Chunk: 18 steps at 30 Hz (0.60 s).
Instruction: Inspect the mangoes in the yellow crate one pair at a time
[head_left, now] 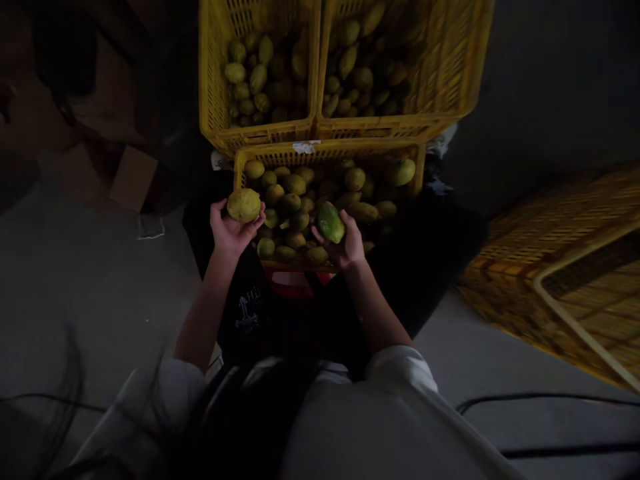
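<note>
A yellow fruit point(243, 205) rests in my left hand point(233, 231), which is cupped palm up with its fingers around the fruit's lower side. My right hand point(350, 243) holds a green fruit point(331, 223) between thumb and fingers. Both hands are above the near edge of a yellow crate point(421, 160) filled with yellow and green fruits. The left hand is at the crate's left side, the right hand a little right of its middle. Among the fruits in the crate, a large pale one point(400, 172) lies at the back right.
Two more yellow crates point(210, 87) point(450, 80) with fruit stand behind the near one. Stacked yellow crates point(565, 253) are at the right. A cardboard box point(133, 179) lies at the left. Dark cables point(550, 396) cross the floor.
</note>
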Tool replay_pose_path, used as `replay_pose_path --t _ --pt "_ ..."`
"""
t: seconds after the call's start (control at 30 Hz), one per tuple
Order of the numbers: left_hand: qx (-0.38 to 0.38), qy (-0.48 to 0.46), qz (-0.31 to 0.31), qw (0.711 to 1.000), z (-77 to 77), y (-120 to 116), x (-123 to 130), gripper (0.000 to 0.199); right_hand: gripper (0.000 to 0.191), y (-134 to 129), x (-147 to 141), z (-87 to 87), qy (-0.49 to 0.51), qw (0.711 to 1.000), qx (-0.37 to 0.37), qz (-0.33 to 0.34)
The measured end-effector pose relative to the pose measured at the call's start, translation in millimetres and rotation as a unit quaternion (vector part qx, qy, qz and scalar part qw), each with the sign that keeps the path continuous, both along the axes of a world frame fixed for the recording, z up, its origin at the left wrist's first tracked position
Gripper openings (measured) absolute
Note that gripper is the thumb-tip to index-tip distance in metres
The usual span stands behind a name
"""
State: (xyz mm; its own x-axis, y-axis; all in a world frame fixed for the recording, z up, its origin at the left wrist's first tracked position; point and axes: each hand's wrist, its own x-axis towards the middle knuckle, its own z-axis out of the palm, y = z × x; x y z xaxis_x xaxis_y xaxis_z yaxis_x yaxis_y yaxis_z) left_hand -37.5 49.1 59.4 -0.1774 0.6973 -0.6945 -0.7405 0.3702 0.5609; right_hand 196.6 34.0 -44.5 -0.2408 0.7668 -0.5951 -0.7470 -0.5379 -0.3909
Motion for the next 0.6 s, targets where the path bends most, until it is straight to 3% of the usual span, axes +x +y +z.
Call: replay_pose_path --t 0.13,0.27,0.4,0.6 --pt "-0.005 -0.005 0.035 0.999 -3.7 2.1 -0.1 0.032 0.039 0.7 3.6 -7.1 0.011 0.999 -0.025 0.019" --pt "0.011 0.002 0.056 0.998 -5.0 3.9 0.2 0.026 0.031 0.3 3.0 -4.9 -0.002 1.000 -0.020 -0.017" --pt "0.007 -0.001 0.045 0.999 -3.7 2.4 1.5 0.030 0.029 0.9 0.1 1.0 -0.014 0.999 -0.017 -0.047" --pt "0.009 0.004 0.034 0.999 -3.3 1.4 2.8 0.032 0.033 2.7 0.9 -0.6 -0.008 0.999 -0.029 -0.038"
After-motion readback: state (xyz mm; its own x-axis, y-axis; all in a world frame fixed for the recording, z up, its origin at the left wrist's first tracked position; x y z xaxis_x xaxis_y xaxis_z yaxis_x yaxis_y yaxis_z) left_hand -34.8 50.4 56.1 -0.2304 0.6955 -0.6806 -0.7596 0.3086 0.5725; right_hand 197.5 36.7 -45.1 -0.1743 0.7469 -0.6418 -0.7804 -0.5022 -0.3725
